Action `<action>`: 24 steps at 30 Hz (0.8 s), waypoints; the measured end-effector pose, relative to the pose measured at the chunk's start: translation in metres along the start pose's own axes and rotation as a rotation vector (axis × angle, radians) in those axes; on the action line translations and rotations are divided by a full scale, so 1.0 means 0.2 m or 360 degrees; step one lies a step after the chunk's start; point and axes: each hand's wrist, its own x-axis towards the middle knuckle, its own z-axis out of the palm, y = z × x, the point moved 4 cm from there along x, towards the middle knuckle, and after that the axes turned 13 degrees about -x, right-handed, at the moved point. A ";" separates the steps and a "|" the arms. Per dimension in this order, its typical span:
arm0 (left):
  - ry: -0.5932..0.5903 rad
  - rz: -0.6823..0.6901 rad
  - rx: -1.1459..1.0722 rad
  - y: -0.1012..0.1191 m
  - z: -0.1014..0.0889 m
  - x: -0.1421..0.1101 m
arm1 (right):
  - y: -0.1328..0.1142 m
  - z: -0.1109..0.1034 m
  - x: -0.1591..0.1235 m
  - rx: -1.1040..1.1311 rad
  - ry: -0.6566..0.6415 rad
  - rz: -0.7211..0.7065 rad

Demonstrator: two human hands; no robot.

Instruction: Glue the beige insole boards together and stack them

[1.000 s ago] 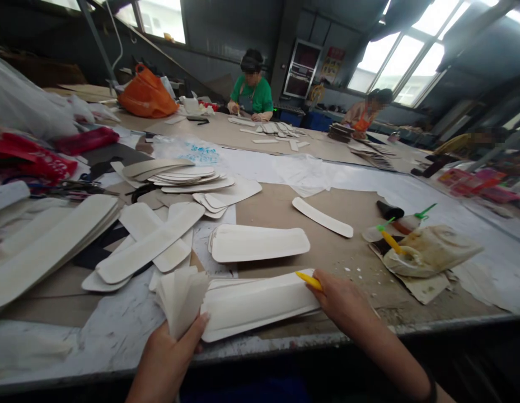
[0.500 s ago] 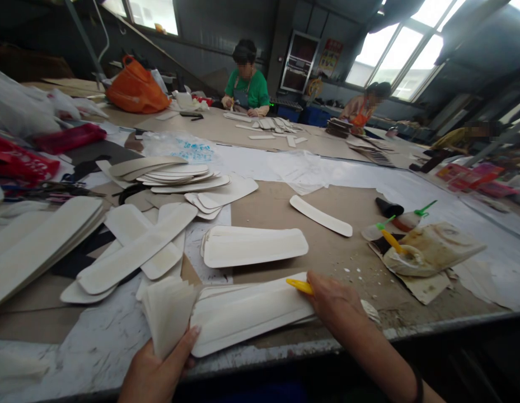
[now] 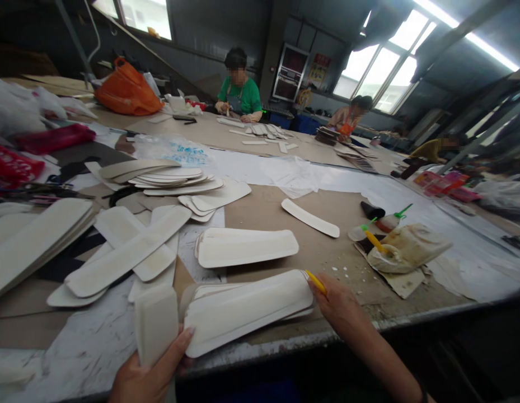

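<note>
My left hand (image 3: pixel 153 364) grips a sheaf of pale, thin strips (image 3: pixel 157 319), held upright at the table's front edge. Its thumb touches the near left corner of a stack of long white panels (image 3: pixel 247 310) with rounded ends. In my right hand (image 3: pixel 337 299) is a slim yellow tool (image 3: pixel 316 282), its tip at the panels' upper right corner; the kind of tool is not clear. Just behind lies another stack of white panels (image 3: pixel 249 248). A single curved white strip (image 3: pixel 310 218) rests farther back.
At right, a cut-open, stained plastic container (image 3: pixel 415 249) holds a yellow-handled tool, beside green-tipped bottles (image 3: pixel 392 221). Loose white panels (image 3: pixel 129 252) pile up at left. An orange bag (image 3: pixel 127 92) stands at the back left. Across the table a person in green (image 3: pixel 243 95) works; others are farther right.
My right hand has brought the yellow tool from the panel's top face to its right end. The sheaf in my left hand, fanned before, now looks squared up. The view has shifted slightly right.
</note>
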 end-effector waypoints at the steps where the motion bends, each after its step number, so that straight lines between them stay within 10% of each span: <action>1: -0.0010 -0.0004 -0.0030 0.00 -0.01 0.00 | -0.01 0.00 0.00 0.0049 0.0015 -0.0002; 18: -0.0306 0.0195 -0.0394 0.08 -0.05 -0.06 | -0.01 0.03 -0.07 0.1292 -0.0578 0.0672; 24: -0.0546 -0.0315 -0.0979 0.03 -0.01 -0.05 | -0.14 0.10 -0.21 0.2267 -0.0752 0.1019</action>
